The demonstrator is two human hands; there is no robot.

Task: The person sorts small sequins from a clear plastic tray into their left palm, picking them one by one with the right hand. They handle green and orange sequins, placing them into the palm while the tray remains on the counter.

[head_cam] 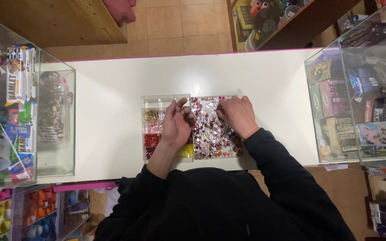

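Both hands are working low over the clear organizer box (168, 99) that is sitting mid-counter, square to my body so each hand is reaching it without crossing the other.

Left hand (176, 123): fingers are curling inward toward the thumb, the grip nearly closed in a pinch. Whether a bead is actually sitting between the fingertips, I cannot tell; anything that small is hiding behind the knuckles. This hand is hovering at the divide between the small side compartments (151, 128) and the large section, which is keeping the travel between the two short.

Right hand (237, 115): palm is facing down, fingers are lying flat and together on the mixed beads (211, 138), the grip open and holding nothing that I can see. Pressing flat like this is letting the fingertips spread or steady the loose pile rather than lift from it.

Box layout: the large section is holding a mixed scatter of red, clear and silvery beads; the narrow column to its left is holding sorted colours, gold-toned near the top, then pink, red and dark red, with yellow (186, 151) at the near edge under my left wrist. The topmost small cells are looking empty.

Surroundings: white counter (108, 93) is carrying the box only; glass display cases (54, 120) of packaged goods are standing at both ends, well apart from the work.
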